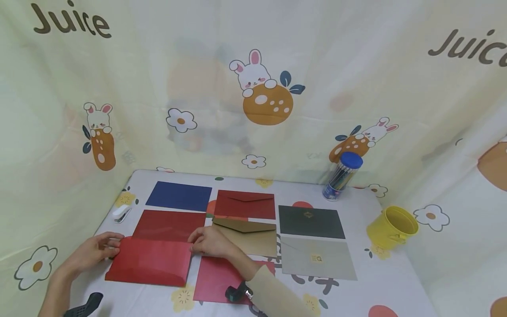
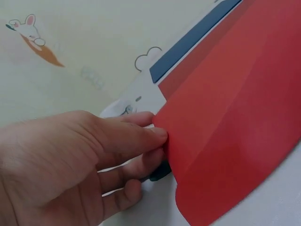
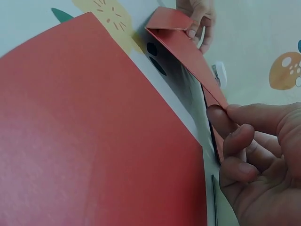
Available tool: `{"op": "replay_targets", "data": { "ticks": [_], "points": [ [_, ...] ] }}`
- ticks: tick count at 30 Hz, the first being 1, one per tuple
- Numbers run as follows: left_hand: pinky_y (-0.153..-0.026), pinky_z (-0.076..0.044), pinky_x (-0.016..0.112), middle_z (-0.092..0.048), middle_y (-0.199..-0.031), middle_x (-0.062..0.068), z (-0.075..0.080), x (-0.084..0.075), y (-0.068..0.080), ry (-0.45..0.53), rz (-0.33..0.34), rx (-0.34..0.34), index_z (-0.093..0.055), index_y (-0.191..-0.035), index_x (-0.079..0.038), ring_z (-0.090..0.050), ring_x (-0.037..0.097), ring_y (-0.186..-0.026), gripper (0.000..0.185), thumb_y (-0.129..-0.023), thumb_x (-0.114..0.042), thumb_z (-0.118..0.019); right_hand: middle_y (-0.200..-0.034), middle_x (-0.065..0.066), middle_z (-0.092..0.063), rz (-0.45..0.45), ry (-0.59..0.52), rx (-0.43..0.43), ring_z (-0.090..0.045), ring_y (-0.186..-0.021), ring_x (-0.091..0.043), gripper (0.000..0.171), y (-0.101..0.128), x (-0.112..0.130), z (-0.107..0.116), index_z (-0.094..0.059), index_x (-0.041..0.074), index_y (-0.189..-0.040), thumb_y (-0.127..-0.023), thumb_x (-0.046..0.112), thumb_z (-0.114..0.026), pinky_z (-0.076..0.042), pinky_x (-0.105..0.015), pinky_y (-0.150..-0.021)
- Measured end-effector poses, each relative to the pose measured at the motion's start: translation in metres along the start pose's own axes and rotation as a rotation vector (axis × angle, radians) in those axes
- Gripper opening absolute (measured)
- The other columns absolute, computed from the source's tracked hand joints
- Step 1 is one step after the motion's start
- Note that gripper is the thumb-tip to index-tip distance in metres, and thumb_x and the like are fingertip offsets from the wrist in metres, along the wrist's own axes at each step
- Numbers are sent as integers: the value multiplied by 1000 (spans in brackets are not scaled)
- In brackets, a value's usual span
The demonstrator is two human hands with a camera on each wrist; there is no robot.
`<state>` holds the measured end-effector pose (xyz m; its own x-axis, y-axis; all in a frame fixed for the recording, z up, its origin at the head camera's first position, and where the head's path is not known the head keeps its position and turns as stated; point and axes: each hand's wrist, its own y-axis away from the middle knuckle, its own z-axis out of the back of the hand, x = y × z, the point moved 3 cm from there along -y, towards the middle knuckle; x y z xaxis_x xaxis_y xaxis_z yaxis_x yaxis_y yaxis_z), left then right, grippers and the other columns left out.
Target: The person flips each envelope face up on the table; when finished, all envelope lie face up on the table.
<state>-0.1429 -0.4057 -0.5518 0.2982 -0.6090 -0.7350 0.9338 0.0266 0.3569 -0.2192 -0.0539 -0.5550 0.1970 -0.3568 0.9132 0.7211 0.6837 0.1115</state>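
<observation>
A bright red envelope [image 1: 150, 262] is held up at a slant near the table's front left. My left hand [image 1: 89, 253] pinches its left edge between thumb and fingers, seen close in the left wrist view. At the upper right corner, my right hand [image 1: 214, 243] pinches it by thumb and index finger, while the other fingers curl loosely. In the right wrist view the envelope [image 3: 183, 59] shows edge-on with a folded flap at its far end. Just behind it lies a darker red envelope [image 1: 170, 224], partly covered by it.
Around them lie a blue envelope [image 1: 179, 196], a red one with a flap [image 1: 245, 204], a gold envelope [image 1: 243, 240], a pinkish-red envelope [image 1: 215, 279], a green one [image 1: 312, 224] and a grey one [image 1: 336, 262]. A white stapler [image 1: 120, 213], pencil tub [image 1: 342, 176] and yellow bucket [image 1: 382, 229] stand about.
</observation>
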Motion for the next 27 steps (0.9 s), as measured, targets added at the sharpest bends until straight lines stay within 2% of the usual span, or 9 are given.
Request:
{"op": "replay_targets", "data": {
  "ticks": [6,13,27],
  "points": [
    [-78,-59,36,-68,-115,17,0,0,-3,-32,20,-13,-57,-132,6,-65,18,-93,45,-93,-14,-70,-74,11,-70,16,86,12,-59,-60,-3,8,1,1,-1,-76,12,-96,-90,15,-74,-49,-20,-55],
    [-76,-59,35,-69,-112,16,0,-1,-5,-60,28,-18,-60,-128,6,-65,18,-91,44,-92,-16,-72,-77,16,-67,47,258,0,-56,-66,0,5,1,3,-2,-77,17,-94,-91,19,-74,-47,-17,-59],
    [-76,-58,35,-69,-111,15,1,-2,-5,-70,20,-15,-61,-128,5,-64,18,-91,42,-93,-16,-71,-84,17,-70,83,338,-26,-57,-74,2,9,1,1,5,-80,18,-96,-91,21,-73,-49,-16,-65]
  ]
}}
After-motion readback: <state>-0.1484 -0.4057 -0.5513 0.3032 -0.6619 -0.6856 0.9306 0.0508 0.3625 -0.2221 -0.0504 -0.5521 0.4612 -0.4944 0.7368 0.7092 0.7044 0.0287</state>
